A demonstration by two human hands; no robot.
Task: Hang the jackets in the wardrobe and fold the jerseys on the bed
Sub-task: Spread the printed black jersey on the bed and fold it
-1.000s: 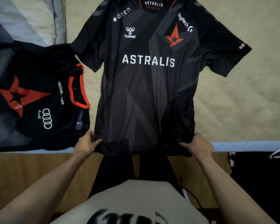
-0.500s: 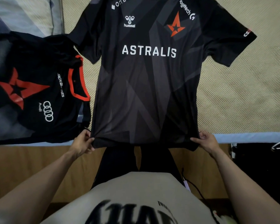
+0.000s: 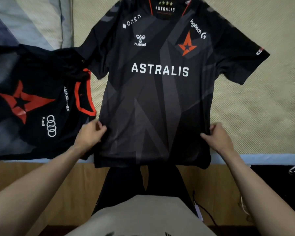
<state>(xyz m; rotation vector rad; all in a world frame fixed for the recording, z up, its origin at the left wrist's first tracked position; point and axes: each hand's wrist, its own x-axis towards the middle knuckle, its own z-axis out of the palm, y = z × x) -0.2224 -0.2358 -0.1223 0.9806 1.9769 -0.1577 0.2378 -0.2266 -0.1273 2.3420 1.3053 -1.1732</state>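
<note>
Black short-sleeve ASTRALIS jersey flat on beige woven bed mat; L hand & R hand each pinching a side edge.

Bare forearms lead to the left hand and right hand; a beige T-shirt with black print sits above black trousers.
</note>
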